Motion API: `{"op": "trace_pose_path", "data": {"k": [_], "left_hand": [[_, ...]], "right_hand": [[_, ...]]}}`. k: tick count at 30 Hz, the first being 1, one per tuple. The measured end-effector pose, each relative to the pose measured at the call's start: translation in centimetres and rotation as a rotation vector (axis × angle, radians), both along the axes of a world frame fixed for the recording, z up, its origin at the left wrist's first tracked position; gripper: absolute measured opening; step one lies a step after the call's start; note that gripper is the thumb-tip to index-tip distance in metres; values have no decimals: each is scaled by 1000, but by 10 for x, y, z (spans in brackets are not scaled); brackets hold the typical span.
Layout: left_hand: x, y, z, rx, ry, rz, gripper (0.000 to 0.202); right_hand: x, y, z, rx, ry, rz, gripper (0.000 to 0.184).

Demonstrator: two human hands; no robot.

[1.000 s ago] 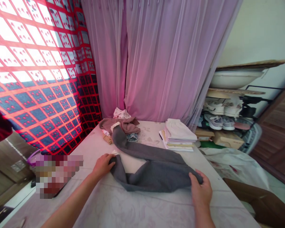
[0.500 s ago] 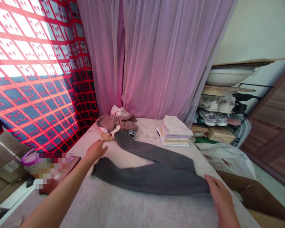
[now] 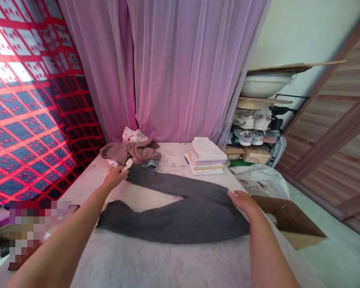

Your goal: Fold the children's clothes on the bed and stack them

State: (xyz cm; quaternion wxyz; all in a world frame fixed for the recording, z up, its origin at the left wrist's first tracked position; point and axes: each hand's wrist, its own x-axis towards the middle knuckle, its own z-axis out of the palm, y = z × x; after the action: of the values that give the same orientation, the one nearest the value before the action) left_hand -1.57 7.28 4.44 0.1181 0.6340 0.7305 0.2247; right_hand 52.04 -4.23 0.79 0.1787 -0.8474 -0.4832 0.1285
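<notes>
Grey trousers (image 3: 180, 214) lie spread on the pale patterned bed (image 3: 156, 264), one leg running to the far left and the other lying nearer me. My left hand (image 3: 115, 176) reaches to the far leg's cuff beside a heap of unfolded clothes (image 3: 132, 150); its fingers are curled at the cuff, and I cannot see whether they grip it. Over on the right, my right hand (image 3: 241, 200) rests flat on the trousers' waist end, fingers stretched out.
A stack of folded pale clothes (image 3: 205, 160) sits at the far right of the bed. An open cardboard box (image 3: 288, 222) and a white plastic bag (image 3: 259, 182) are on the floor to the right, before a shoe rack (image 3: 258, 128). Pink curtains (image 3: 180, 68) hang behind.
The near trouser leg has been let go and lies flat. My left hand moved away to the far cuff. My right hand slid up along the waist, and my view turned right.
</notes>
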Motion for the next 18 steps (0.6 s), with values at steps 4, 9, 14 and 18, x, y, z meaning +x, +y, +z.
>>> {"op": "trace_pose_path", "data": {"k": [4,9,14,18], "left_hand": [[-23,-21,2,21,-16,132,32],[-56,-39,10,69,96,197,32],[-56,-47,-6,-65,18,181,40],[-43,-69,-24,83,44,152,52]], "right_hand": [[-12,25,4,-67,19,55,36],[-49,45,13,19,-99,47,39],[-80,49,10,-10,-163,27,47],[-83,30,-2,162,-230,17,47]]}}
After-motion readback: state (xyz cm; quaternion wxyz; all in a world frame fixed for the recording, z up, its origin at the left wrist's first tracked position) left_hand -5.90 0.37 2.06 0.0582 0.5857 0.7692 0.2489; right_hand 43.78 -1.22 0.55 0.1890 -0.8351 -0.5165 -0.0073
